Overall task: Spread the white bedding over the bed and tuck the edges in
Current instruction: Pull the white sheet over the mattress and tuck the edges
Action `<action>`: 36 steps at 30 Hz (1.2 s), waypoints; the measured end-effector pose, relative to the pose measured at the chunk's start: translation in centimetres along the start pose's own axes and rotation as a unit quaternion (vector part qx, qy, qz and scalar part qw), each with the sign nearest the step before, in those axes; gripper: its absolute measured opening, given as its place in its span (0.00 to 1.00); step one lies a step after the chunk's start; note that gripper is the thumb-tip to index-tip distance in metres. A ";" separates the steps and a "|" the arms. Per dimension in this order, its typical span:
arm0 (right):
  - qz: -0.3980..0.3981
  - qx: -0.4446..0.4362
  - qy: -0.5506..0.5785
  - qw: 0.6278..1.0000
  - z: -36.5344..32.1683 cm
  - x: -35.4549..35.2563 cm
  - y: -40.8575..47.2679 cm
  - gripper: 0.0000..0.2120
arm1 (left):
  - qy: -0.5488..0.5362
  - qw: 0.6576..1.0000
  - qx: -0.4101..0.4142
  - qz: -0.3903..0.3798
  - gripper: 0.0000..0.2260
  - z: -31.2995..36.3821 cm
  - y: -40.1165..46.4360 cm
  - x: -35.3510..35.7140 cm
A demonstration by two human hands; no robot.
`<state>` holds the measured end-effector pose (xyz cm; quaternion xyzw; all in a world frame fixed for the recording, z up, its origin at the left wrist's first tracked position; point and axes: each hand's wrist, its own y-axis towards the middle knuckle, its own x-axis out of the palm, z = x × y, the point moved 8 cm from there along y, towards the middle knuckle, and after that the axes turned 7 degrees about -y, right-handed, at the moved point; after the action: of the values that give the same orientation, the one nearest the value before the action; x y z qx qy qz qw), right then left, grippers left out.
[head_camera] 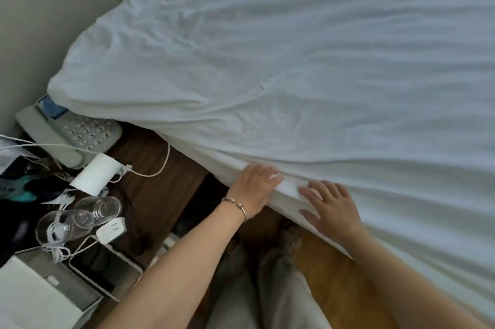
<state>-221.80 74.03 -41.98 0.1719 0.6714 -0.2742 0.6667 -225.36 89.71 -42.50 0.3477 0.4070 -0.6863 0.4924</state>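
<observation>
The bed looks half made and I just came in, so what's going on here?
A person is making the bed, working at its side edge. The left hand and right hand both lie with fingers fairly straight on the white bedding where it folds over the mattress edge. The sheet already covers the top but is wrinkled. Near the corner, it hangs loose over the phone on the nightstand.

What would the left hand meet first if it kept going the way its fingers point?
The left hand already lies on the white bedding at the mattress edge, fingers pointing up and right. Going on, it would likely slide along that sheet's edge toward the right hand, though depth is unclear.
</observation>
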 end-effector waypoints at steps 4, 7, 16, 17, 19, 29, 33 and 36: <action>0.055 0.157 0.026 0.986 3.1 -1.3 -0.9 0.08 | -0.050 0.982 -0.094 0.157 0.07 -1.2 -0.3 -1.7; -0.071 0.201 0.085 0.973 2.5 0.3 -1.4 0.09 | -0.062 0.989 -0.126 0.034 0.08 -1.5 -1.1 -0.4; -0.255 0.090 0.125 0.954 -2.4 1.9 -5.9 0.15 | -0.116 0.959 -0.136 -0.219 0.23 -0.5 -3.8 3.6; -0.267 0.090 0.144 0.949 -2.8 1.8 -6.5 0.17 | -0.107 0.958 -0.129 -0.233 0.24 -0.4 -4.3 3.8; -0.276 0.092 0.168 0.942 -3.1 2.2 -6.6 0.21 | -0.083 0.963 -0.119 -0.227 0.23 -0.8 -4.9 3.8; -0.083 0.009 0.171 0.982 -6.3 -1.2 8.1 0.20 | 0.057 0.944 -0.324 0.016 0.17 -11.9 -5.0 -2.3; -0.041 -0.056 0.076 0.995 -10.0 -3.3 15.5 0.27 | -0.004 0.901 -0.428 0.066 0.21 -16.8 -5.7 -4.2; -0.076 -0.068 0.020 0.995 -13.0 -3.5 20.2 0.40 | -0.078 0.884 -0.449 0.101 0.22 -19.4 -5.7 -5.8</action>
<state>-220.02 98.21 -41.88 0.0798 0.7131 -0.2742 0.6402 -227.77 110.46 -44.47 0.0735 0.5945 -0.4019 0.6925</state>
